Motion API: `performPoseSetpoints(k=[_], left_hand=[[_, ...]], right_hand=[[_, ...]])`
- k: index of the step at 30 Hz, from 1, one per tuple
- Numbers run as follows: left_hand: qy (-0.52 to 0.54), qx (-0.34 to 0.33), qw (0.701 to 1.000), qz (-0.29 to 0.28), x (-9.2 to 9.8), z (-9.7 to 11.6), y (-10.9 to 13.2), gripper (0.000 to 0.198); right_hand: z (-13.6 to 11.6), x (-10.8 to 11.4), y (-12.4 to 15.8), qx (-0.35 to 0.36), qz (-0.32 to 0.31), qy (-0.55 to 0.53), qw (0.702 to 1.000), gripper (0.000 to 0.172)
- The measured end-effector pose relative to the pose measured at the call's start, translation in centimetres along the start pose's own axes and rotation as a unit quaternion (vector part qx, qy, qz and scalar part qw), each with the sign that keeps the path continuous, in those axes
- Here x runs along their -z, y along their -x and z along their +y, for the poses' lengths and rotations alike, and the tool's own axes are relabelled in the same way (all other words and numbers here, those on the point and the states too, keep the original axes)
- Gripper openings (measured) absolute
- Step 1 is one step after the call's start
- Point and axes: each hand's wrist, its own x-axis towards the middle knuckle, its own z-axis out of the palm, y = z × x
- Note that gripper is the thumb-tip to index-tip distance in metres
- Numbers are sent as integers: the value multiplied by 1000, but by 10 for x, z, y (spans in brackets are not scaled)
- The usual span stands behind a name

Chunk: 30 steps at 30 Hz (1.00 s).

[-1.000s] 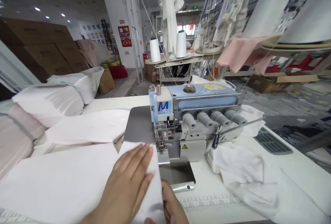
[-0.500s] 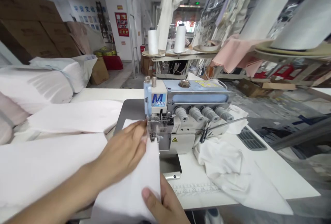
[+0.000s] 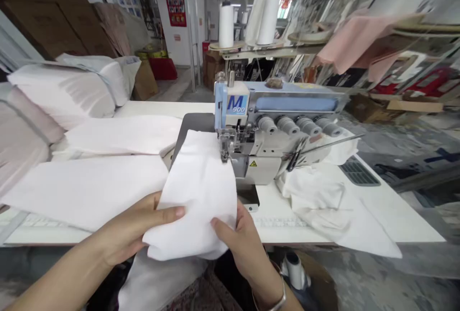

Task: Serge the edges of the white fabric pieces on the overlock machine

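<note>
White panel: we have this cloth (image 3: 201, 181) at the table's near side, its far end on the machine's dark plate (image 3: 183, 126), its near end in our hands.
Long axis: it runs away from us, the far end pointing past the left of the presser foot (image 3: 225, 155); the right edge meets the foot, though we cannot tell how much lies under it.
Left hand: ours (image 3: 132, 229) pinches the left edge, thumb on top.
Right hand: ours (image 3: 246, 241) pinches the right edge, thumb on top, nearer the foot; from both grips, the panel stretches forward.
Hanging cloth: white folds (image 3: 161, 277) drop below the near edge; whether they join the panel, we cannot tell.
Sewing machine: it (image 3: 294, 104) stands ahead, right of the panel.
Flat panels: two, one nearer (image 3: 89, 189), one farther (image 3: 122, 133), lie left.
Crumpled cloth: it (image 3: 319, 201) lies right.
</note>
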Motion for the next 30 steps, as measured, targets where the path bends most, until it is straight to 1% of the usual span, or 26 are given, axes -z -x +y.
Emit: performPoseSetpoints(k=[1, 2, 3, 5, 6, 7, 8, 10, 11, 13, 15, 17, 18, 19, 21, 23, 25, 26, 28, 30], left_hand=[[27, 1, 1000, -9, 0, 2, 2, 38], [45, -2, 999, -6, 1, 5, 3, 40], [51, -5, 999, -1, 3, 8, 5, 43], [40, 4, 999, -3, 6, 12, 9, 45], [26, 17, 999, -12, 8, 13, 11, 44], [11, 30, 999, -23, 9, 12, 12, 43], [-1, 37, 999, -33, 9, 12, 13, 43], [-14, 26, 999, -32, 8, 10, 12, 42], [-16, 16, 999, -27, 6, 9, 12, 42], [-16, 19, 999, -32, 2, 6, 10, 43], [-13, 41, 997, -59, -1, 1, 9, 45], [-15, 50, 996, -78, 1, -7, 11, 46], [-25, 47, 996, -77, 3, -12, 14, 46], [-41, 43, 996, -73, 5, -18, 18, 45], [-75, 33, 995, -55, 9, -29, 26, 44], [-87, 11, 996, -29, 10, -39, 32, 45], [-85, -10, 996, 2, 8, -46, 36, 46], [-90, -11, 996, 14, 7, -48, 37, 47], [-110, 8, 994, 24, 5, -50, 37, 46], [-133, 11, 991, 32, 5, -51, 37, 39]], right_hand=[[0, 0, 3, -1, -2, -1, 1000, 32], [-1, 0, 7, -4, -17, -4, 1000, 29], [-2, 1, 13, -11, -38, -8, 999, 31], [-2, 1, 25, -28, -72, -22, 997, 41], [-1, 1, 30, -32, -72, -29, 996, 46], [0, 0, 34, -33, -60, -34, 997, 47], [3, -1, 37, -30, -39, -39, 998, 44], [7, -3, 40, -24, -5, -45, 999, 33], [9, -3, 40, -24, -5, -47, 999, 32], [10, -4, 39, -28, -24, -50, 998, 38], [10, -3, 39, -37, -21, -42, 998, 45], [10, 1, 40, -48, 9, -25, 998, 40], [11, 3, 40, -51, 21, -17, 998, 37], [13, 6, 42, -53, 23, -9, 998, 36], [19, 12, 45, -62, 6, 6, 998, 39], [27, 16, 49, -97, -5, 20, 995, 41], [37, 17, 53, -146, 10, 29, 989, 38], [41, 17, 55, -162, 26, 28, 986, 35], [45, 16, 57, -169, 50, 15, 984, 32], [45, 14, 58, -159, 50, -13, 986, 31]])
